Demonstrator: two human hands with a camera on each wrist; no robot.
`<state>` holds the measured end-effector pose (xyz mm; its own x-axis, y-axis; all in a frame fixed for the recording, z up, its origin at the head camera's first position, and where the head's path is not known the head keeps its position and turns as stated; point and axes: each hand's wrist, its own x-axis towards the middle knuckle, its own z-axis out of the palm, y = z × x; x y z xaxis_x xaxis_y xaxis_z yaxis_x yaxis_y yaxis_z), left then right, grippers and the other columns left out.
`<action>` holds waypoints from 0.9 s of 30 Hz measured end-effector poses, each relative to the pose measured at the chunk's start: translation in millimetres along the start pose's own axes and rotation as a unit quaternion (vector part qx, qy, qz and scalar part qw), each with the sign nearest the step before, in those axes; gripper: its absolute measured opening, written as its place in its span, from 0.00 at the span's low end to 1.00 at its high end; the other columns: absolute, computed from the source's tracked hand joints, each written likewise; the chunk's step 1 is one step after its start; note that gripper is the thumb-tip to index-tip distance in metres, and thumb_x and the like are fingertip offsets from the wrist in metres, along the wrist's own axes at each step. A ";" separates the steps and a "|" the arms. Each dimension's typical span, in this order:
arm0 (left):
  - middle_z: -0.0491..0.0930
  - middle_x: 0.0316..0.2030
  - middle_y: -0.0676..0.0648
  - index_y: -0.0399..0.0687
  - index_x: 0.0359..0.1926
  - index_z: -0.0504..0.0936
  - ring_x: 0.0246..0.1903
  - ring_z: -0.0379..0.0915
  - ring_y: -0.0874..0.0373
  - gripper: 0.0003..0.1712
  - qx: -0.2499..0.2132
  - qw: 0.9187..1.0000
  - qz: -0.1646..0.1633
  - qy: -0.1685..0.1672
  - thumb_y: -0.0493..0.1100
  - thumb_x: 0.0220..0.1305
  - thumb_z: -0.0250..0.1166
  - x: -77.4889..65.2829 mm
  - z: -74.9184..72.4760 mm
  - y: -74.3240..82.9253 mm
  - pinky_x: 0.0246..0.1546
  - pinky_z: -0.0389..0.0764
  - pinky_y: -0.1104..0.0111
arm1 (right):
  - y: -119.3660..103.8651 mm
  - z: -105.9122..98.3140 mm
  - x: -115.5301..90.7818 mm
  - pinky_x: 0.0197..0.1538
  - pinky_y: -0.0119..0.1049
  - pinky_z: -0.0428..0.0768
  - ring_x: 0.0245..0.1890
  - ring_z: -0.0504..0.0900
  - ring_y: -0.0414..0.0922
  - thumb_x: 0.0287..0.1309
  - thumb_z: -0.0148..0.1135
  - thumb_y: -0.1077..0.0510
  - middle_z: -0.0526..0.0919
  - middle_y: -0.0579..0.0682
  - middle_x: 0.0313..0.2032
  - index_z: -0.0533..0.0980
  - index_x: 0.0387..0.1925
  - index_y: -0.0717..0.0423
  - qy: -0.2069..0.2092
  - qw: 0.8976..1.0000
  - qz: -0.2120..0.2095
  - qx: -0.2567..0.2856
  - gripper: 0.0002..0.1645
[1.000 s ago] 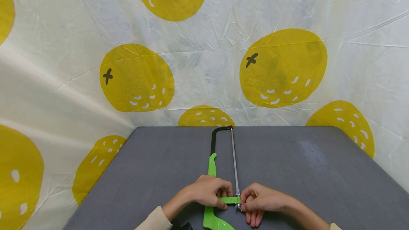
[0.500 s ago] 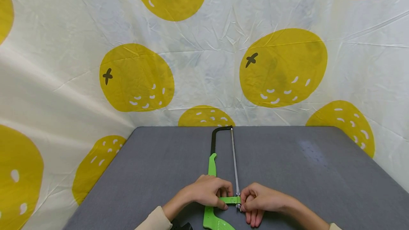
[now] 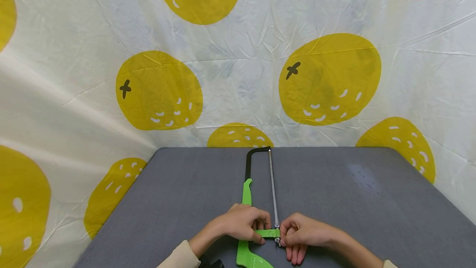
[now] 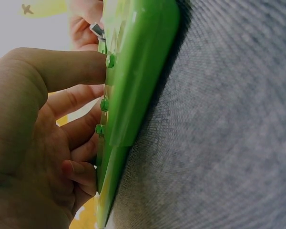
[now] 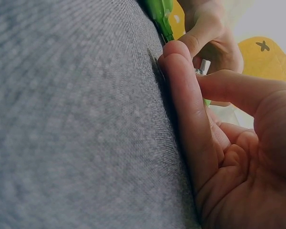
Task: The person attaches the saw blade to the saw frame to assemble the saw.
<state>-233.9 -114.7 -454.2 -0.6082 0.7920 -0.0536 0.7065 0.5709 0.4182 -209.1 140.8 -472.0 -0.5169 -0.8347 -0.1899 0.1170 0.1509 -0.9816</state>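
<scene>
A hacksaw [image 3: 247, 193] with a green handle and black front bow lies flat on the grey table, pointing away from me. Its metal blade [image 3: 273, 189] runs along the right side. My left hand [image 3: 243, 223] holds the green frame near the rear cross arm [image 3: 268, 233]; in the left wrist view its thumb [image 4: 81, 67] presses against the green frame. At the arm's end sits a small metal wing nut [image 3: 277, 241], which my right hand [image 3: 310, 231] pinches between thumb and index finger. The other right fingers [image 5: 188, 105] extend low along the tabletop.
The grey cloth-covered table [image 3: 334, 193] reaches back to a pale curtain [image 3: 238, 86] printed with yellow fruit. Another such curtain hangs along the left. A black object [image 3: 211, 264] shows at the bottom edge beside the left wrist.
The wing nut at my right fingertips appears turned slightly. Both hands and the hacksaw otherwise stay where they were.
</scene>
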 end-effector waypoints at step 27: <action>0.81 0.27 0.72 0.67 0.40 0.83 0.26 0.71 0.81 0.11 -0.012 1.000 -0.010 -0.001 0.51 0.58 0.76 1.0 2.8 -0.4 0.29 0.70 0.77 | 0.7 -1.5 -1.2 0.27 0.29 0.83 0.23 0.87 0.32 0.66 0.57 0.65 0.87 0.43 0.23 0.64 0.44 0.91 -0.012 1.000 -0.002 0.002 0.25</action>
<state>-233.7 -113.5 -456.9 -0.6214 0.7808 -0.0648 0.6852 0.5817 0.4384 -209.7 142.7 -472.5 -0.4967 -0.8480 -0.1850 0.1180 0.1452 -0.9823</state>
